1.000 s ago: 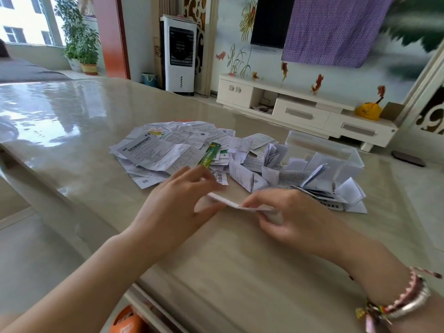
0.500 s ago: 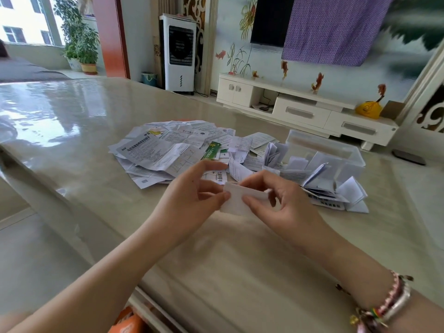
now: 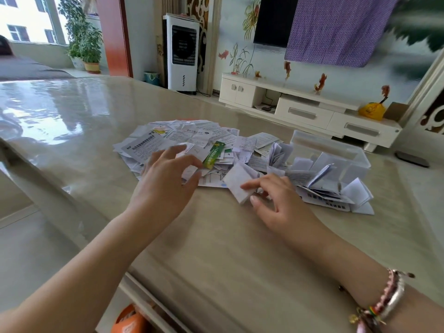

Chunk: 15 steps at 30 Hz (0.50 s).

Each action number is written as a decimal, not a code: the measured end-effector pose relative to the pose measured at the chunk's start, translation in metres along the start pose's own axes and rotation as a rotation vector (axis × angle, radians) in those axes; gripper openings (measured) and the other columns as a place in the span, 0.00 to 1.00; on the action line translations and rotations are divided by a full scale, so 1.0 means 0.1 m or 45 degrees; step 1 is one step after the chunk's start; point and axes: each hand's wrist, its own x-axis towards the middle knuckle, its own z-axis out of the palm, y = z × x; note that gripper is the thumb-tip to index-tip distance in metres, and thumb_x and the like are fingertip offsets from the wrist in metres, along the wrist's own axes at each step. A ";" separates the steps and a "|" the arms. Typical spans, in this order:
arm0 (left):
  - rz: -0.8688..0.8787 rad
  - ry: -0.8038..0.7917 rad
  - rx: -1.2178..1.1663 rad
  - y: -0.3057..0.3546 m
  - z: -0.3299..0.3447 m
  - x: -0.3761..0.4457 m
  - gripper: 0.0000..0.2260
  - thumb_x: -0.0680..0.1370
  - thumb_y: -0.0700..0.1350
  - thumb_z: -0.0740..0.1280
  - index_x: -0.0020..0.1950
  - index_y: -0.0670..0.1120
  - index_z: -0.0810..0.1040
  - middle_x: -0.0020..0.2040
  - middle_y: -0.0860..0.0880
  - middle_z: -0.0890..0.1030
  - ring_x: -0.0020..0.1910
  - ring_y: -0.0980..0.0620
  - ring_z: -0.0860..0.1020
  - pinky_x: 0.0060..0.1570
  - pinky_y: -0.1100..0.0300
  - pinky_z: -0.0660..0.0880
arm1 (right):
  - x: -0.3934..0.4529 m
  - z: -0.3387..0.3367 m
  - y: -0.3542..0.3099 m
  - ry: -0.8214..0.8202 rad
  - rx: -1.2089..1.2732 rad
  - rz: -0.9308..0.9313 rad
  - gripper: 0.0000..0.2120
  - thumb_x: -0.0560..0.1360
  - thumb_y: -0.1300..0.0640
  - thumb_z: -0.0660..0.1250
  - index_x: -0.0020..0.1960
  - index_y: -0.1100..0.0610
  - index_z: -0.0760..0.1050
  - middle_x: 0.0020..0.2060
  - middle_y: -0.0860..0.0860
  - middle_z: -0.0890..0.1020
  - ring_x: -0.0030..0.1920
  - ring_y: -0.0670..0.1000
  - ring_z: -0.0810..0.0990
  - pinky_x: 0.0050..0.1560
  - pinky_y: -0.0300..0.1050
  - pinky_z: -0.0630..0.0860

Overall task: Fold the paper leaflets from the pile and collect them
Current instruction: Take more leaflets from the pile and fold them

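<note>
At the bottom of the view, the near edge of the table (image 3: 216, 272) is seen running diagonally from lower middle up toward the left, with an orange object (image 3: 129, 319) partly cut off below it. A wide stretch of bare glossy tabletop lies between that edge and the hands, and more bare surface extends to the left. Both forearms are cut off by the frame; beaded bracelets (image 3: 382, 306) are worn on the right wrist.

The folded leaflet (image 3: 237, 183) is pinched by the right hand (image 3: 276, 205), thumb under its near corner and fingertips on its top face. It is held just above the table, tilted, with its long axis running from near right to far left; its printed side cannot be read. The left hand (image 3: 165, 179) is held apart from it, fingers loosely spread and reaching over the near edge of the pile of leaflets (image 3: 182, 143); whether paper is touched by the fingertips cannot be told, since the hand hides what lies beneath.

The pile is spread flat across the middle of the table, with a green slip (image 3: 212, 156) lying on it, pointing away. To the right, folded leaflets (image 3: 336, 191) are heaped against and in front of a clear plastic box (image 3: 336, 150); how many lie inside is hard to make out through its wall.

Beyond the far table edge, a white cabinet (image 3: 307, 109) and a white tower fan (image 3: 181, 51) stand against the wall.
</note>
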 end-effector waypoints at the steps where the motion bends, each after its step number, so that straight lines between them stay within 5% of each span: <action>1: -0.047 -0.076 0.105 -0.04 -0.01 0.02 0.11 0.78 0.53 0.64 0.59 0.60 0.78 0.73 0.52 0.67 0.73 0.45 0.60 0.71 0.47 0.60 | 0.00 0.01 0.02 -0.004 -0.055 0.036 0.13 0.78 0.54 0.62 0.61 0.52 0.77 0.52 0.44 0.76 0.55 0.46 0.68 0.55 0.35 0.62; 4: -0.159 -0.303 0.226 -0.09 -0.02 0.04 0.17 0.79 0.61 0.57 0.67 0.65 0.72 0.78 0.48 0.59 0.77 0.44 0.52 0.75 0.50 0.48 | 0.00 0.03 0.05 0.004 -0.188 0.116 0.15 0.79 0.55 0.61 0.65 0.51 0.75 0.54 0.48 0.76 0.57 0.50 0.67 0.56 0.38 0.61; 7: -0.156 -0.407 0.322 -0.12 0.00 0.03 0.19 0.79 0.63 0.54 0.69 0.65 0.69 0.77 0.48 0.60 0.76 0.45 0.55 0.75 0.48 0.48 | 0.03 0.03 0.02 -0.021 -0.293 0.179 0.19 0.81 0.51 0.58 0.71 0.50 0.69 0.54 0.48 0.73 0.58 0.50 0.65 0.60 0.41 0.60; 11: -0.101 -0.332 0.361 -0.14 -0.03 0.00 0.20 0.79 0.60 0.58 0.71 0.62 0.68 0.72 0.53 0.71 0.73 0.51 0.64 0.75 0.47 0.48 | 0.04 0.05 -0.03 -0.092 -0.603 0.174 0.21 0.81 0.44 0.50 0.73 0.45 0.64 0.57 0.49 0.66 0.58 0.52 0.62 0.62 0.47 0.62; 15: -0.086 -0.243 0.243 -0.03 -0.11 -0.08 0.25 0.76 0.59 0.64 0.73 0.59 0.66 0.62 0.55 0.79 0.66 0.51 0.72 0.74 0.53 0.55 | 0.03 0.04 -0.04 -0.047 -0.690 0.102 0.21 0.81 0.42 0.48 0.70 0.44 0.68 0.74 0.47 0.53 0.68 0.53 0.54 0.66 0.50 0.57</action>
